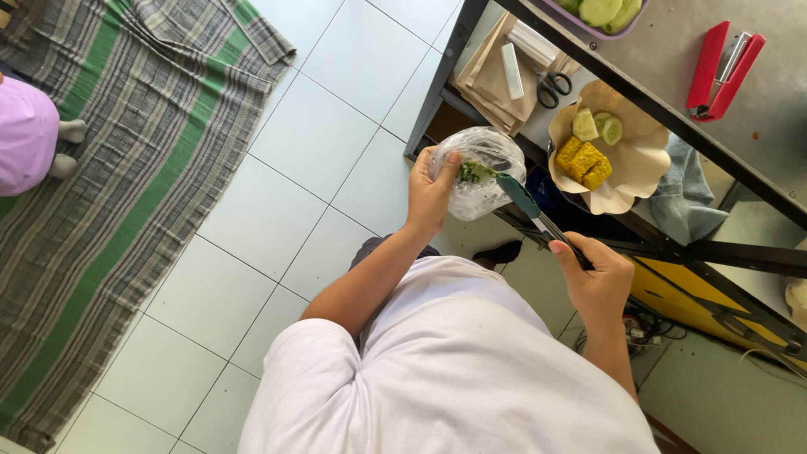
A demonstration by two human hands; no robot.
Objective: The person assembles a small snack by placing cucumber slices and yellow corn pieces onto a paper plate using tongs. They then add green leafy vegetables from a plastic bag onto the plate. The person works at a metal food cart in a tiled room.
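Observation:
My left hand holds a clear plastic bag with green leaves inside, lifted above the white tiled floor. My right hand grips teal-tipped tongs whose tips reach into the bag's mouth onto the leaves. Just to the right stands a bowl lined with brown paper holding yellow fried pieces and cucumber slices.
A dark-framed cart shelf carries folded brown papers, scissors, a red stapler and a purple tray of cucumber slices. A striped green-and-grey mat covers the floor at left, with a person in pink on it.

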